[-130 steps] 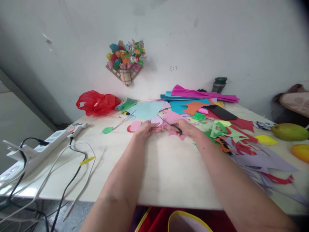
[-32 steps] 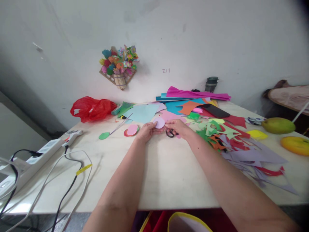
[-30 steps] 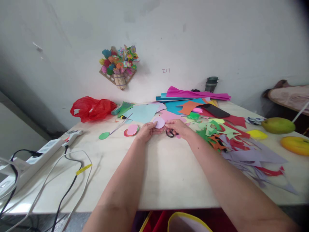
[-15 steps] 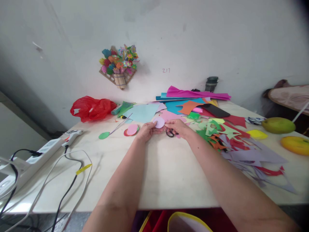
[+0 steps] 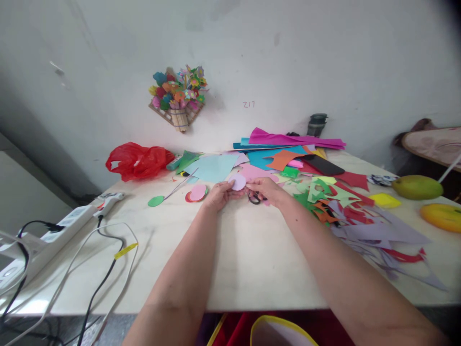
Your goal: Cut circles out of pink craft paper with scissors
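A pale lilac paper circle (image 5: 238, 182) is held up between my hands near the middle of the table. My left hand (image 5: 220, 195) grips its left side, thumb on the front face. At its right edge, the fingers of my right hand (image 5: 265, 189) are pinched together. Black-handled scissors (image 5: 254, 198) show just under my right hand, their blades hidden. To the left lies a small stack of cut circles, with a pink circle (image 5: 198, 192) on top. Farther left is a green oval (image 5: 156, 201) by a thin stem.
Paper scraps (image 5: 367, 226) are heaped on the right, near a green mango (image 5: 417, 187) and a yellow one (image 5: 441, 217). Coloured sheets (image 5: 212, 166) lie at the back beside a red plastic bag (image 5: 139, 162). A power strip (image 5: 68, 226) and cables run along the left edge.
The view has shifted very slightly. Both hands stay in place around the lilac circle.
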The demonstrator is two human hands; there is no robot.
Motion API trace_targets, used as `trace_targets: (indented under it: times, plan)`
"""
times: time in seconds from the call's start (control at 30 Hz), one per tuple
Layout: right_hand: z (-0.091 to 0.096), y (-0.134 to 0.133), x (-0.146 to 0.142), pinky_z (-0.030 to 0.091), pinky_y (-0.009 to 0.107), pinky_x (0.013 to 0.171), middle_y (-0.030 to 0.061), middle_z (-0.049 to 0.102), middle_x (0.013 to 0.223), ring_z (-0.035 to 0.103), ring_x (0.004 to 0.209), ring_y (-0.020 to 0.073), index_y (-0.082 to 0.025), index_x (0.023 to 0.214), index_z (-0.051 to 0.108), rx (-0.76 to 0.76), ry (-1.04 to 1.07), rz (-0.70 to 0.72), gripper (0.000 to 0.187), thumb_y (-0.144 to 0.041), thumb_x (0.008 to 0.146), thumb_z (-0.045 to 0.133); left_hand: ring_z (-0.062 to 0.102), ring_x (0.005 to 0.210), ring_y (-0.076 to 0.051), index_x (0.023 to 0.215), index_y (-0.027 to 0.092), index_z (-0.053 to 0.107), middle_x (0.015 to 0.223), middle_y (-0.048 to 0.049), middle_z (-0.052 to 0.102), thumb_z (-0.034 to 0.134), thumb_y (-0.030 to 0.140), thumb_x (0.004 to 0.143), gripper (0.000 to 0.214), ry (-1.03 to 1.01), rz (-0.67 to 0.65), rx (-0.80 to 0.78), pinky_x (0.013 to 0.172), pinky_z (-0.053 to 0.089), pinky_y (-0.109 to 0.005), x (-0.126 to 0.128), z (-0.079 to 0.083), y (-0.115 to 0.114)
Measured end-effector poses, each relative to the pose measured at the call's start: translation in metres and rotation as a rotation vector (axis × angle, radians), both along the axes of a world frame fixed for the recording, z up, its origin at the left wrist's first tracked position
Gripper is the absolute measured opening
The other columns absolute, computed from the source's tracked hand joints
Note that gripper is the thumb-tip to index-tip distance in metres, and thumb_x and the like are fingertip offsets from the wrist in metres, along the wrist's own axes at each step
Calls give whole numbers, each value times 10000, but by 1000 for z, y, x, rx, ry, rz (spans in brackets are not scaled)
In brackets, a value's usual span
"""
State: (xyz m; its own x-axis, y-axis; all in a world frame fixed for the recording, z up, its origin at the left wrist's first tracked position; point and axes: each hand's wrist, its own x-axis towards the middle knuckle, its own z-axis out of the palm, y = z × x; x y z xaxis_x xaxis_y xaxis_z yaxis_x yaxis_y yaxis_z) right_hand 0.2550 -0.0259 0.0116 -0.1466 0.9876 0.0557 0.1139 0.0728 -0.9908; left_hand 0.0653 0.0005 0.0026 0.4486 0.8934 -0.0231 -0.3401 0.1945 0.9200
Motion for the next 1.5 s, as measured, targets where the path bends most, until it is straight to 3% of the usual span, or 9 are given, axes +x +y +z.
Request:
trace_targets:
  times: [0.37,0.6,0.87,0.93,1.03,1.1,1.2,1.3,1.5]
  plan:
    - [2,-3,-2,287,142,335,30,635,569,490,432,60,-124,688,676,4,15,-1,152,-255,765,685,721,691,-217,995,1,657,791,-185,728,512,169,906,239,1,3,-7,659,589,-280,1,4,-2]
    - [7,-7,-5,246,143,317,6,590,491,404,346,35,-117,665,655,-22,8,-21,159,-215,790,647,724,743,-232,965,3,659,833,-201,727,497,154,906,229,-5,4,-12,661,589,-286,1,4,-3]
    - [9,-9,-14,275,152,330,0,623,570,492,398,58,-125,763,647,-14,17,-79,47,-119,760,600,716,668,-218,993,6,658,802,-184,729,539,177,891,232,34,-29,-3,707,586,-318,1,4,-3]
    - [7,-8,-16,332,162,367,-24,603,557,499,405,69,-126,916,663,36,-46,-118,181,-112,745,605,711,640,-214,997,12,659,783,-173,729,549,183,887,231,42,-30,2,699,586,-321,1,3,-2]
    - [0,-2,-17,431,192,469,-56,600,578,544,472,95,-173,1187,612,234,-168,-203,502,-89,692,635,707,620,-216,979,15,664,736,-161,724,545,173,883,220,52,-33,6,682,586,-321,1,4,-3]
    - [-5,3,-17,478,215,555,-49,647,658,589,561,112,-231,1239,601,374,-231,-228,602,-66,661,633,706,620,-218,956,11,667,715,-162,719,532,157,882,211,60,-44,6,674,586,-318,1,4,-3]
    - [-10,8,-18,507,248,646,-22,704,776,624,642,129,-251,1152,671,483,-276,-230,530,-58,665,586,706,628,-219,935,11,666,721,-169,719,527,148,878,204,65,-50,5,670,583,-315,1,5,-4]
    - [-11,8,-20,516,268,688,26,727,819,648,684,149,-189,936,740,503,-267,-237,355,-60,671,542,712,661,-228,926,24,663,740,-172,720,550,183,871,203,62,-52,12,673,580,-316,2,4,-4]
    - [-12,9,-22,515,282,619,50,723,747,635,619,166,-162,769,729,491,-200,-282,144,-178,687,611,719,761,-264,997,75,652,796,-161,727,605,348,836,321,-14,-81,58,715,573,-350,0,3,-4]
